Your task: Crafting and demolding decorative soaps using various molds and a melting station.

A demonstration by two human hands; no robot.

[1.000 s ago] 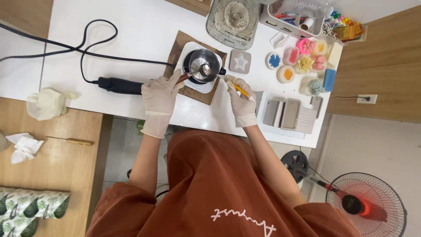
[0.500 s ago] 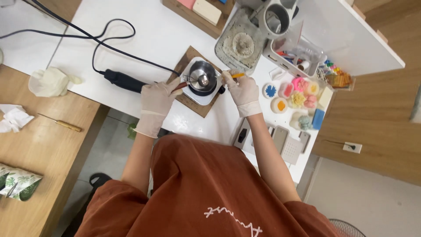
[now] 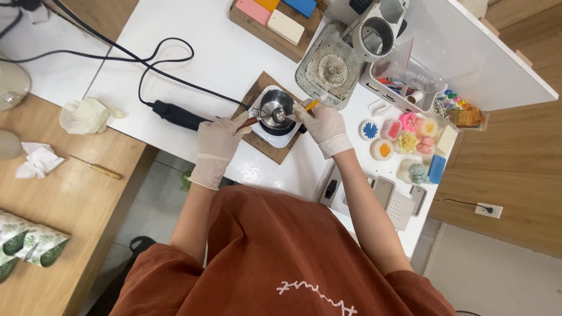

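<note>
Pot: small metal pot point(image 3: 276, 112) sits on a white square hot plate point(image 3: 270, 132), on a brown mat point(image 3: 257, 93), on the white table point(image 3: 222, 52).
Left hand point(image 3: 219, 140): gloved, gripping the pot's brown handle point(image 3: 248, 122).
Right hand point(image 3: 322, 124): gloved, pinching an orange stick point(image 3: 311, 105) by the pot's rim.
Nearby: colourful flower soaps point(image 3: 410, 137) sit to the right.

A white table point(image 3: 222, 52) meets a wooden desk point(image 3: 76, 210) over grey floor point(image 3: 149, 205).

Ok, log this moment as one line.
left hand: on pot handle | right hand: holds orange stick | small metal pot: on white hotplate
</note>
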